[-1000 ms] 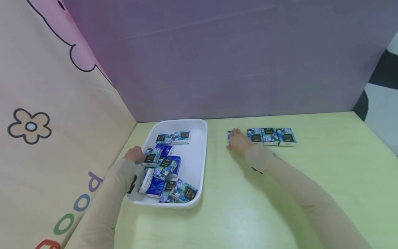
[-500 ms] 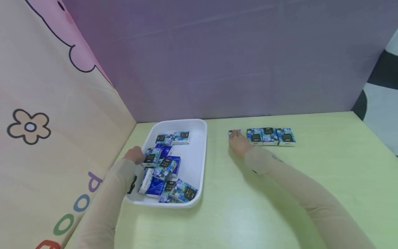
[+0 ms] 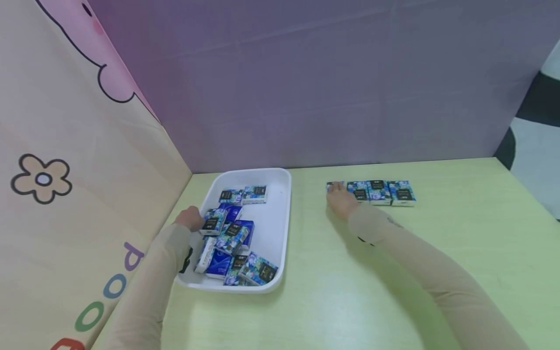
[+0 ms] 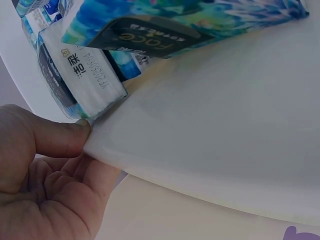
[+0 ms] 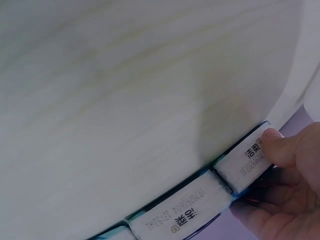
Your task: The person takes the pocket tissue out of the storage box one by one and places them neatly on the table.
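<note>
My left hand (image 3: 190, 218) pinches the rim of the white plastic tray (image 4: 200, 135), thumb inside and fingers under the edge. Just above the thumb in the left wrist view lies a tissue pack (image 4: 82, 67) with a floral wrapper. My right hand (image 3: 343, 201) holds another floral tissue pack (image 5: 245, 157) by its edges, the thumb on its white end. That pack lies at the left end of a row, right up against the neighbouring tissue pack (image 5: 182, 207). In the head view the hand covers most of it.
Several floral packs (image 3: 233, 237) and dark blue packs (image 3: 219, 264) lie jumbled in the tray. The row's rightmost pack (image 3: 402, 193) sits on the pale green table (image 3: 323, 301). A purple-grey backdrop (image 3: 306, 97) stands behind, a printed cloth (image 3: 87, 131) at left.
My right hand has slid its tissue pack to the right, closing the gap to the row. The left hand stays at the tray's rim.
</note>
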Motion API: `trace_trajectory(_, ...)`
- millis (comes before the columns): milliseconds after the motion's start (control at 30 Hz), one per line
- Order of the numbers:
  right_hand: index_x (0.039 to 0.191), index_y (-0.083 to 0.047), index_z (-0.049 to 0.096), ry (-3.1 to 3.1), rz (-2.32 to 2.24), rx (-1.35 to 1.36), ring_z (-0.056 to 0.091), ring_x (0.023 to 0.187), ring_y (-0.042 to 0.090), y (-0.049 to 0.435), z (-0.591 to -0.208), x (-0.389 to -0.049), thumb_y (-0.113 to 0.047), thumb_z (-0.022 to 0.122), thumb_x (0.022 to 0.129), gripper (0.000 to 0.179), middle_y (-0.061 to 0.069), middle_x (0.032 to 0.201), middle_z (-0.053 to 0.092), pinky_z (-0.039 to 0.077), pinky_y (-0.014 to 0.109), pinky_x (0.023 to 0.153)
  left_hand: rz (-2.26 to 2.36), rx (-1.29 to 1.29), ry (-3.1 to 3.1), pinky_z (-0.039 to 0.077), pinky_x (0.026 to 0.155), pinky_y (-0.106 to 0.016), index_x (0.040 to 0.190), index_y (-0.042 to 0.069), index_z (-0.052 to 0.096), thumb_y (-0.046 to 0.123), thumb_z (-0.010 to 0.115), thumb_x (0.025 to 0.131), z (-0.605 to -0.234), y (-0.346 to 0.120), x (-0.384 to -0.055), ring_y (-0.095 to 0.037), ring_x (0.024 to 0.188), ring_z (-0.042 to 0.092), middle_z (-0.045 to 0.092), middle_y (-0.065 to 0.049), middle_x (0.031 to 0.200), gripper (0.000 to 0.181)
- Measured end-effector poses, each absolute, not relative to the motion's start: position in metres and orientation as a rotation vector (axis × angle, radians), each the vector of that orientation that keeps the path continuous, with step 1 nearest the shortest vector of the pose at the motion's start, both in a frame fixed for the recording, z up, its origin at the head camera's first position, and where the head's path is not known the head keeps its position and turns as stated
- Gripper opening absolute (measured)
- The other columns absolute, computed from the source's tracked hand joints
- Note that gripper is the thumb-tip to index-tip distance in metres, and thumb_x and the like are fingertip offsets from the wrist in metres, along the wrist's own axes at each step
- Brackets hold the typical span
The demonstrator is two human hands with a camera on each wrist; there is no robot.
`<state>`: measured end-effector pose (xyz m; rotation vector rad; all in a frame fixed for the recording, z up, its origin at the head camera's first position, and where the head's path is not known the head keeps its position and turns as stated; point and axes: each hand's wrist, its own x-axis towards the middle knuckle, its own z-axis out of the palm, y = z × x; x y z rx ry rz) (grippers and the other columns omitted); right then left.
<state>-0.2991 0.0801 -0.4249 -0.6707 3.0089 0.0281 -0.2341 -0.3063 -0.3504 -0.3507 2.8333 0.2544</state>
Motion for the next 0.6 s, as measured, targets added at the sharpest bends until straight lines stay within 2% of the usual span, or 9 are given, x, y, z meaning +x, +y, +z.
trace_trajectory(300, 0.131, 0.019, 0.029, 3.015, 0.024, -0.655, 0.031, 0.128, 0.046, 0.0834, -0.4249, -0.2999, 0.006, 0.044, 0.09, 0.046, 0.038, 0.136, 0.029, 0.051, 0.039, 0.081, 0.243, -0.359, 2.836, 0.048, 0.076, -0.041, 0.103, -0.013, 0.053, 0.009, 0.049, 0.083, -0.351, -0.3052, -0.2344, -0.03, 0.081, 0.056, 0.059, -0.022, 0.089, 0.03)
trace_trajectory(600, 0.132, 0.018, 0.029, 3.005, -0.002, -0.638, 0.03, 0.129, 0.046, 0.0844, -0.423, -0.2988, 0.005, 0.042, 0.091, 0.045, 0.037, 0.138, 0.028, 0.047, 0.044, 0.088, 0.242, -0.368, 2.834, 0.048, 0.075, -0.04, 0.103, -0.013, 0.053, 0.009, 0.049, 0.083, -0.3522, -0.3053, -0.2361, -0.029, 0.08, 0.056, 0.059, -0.021, 0.089, 0.03)
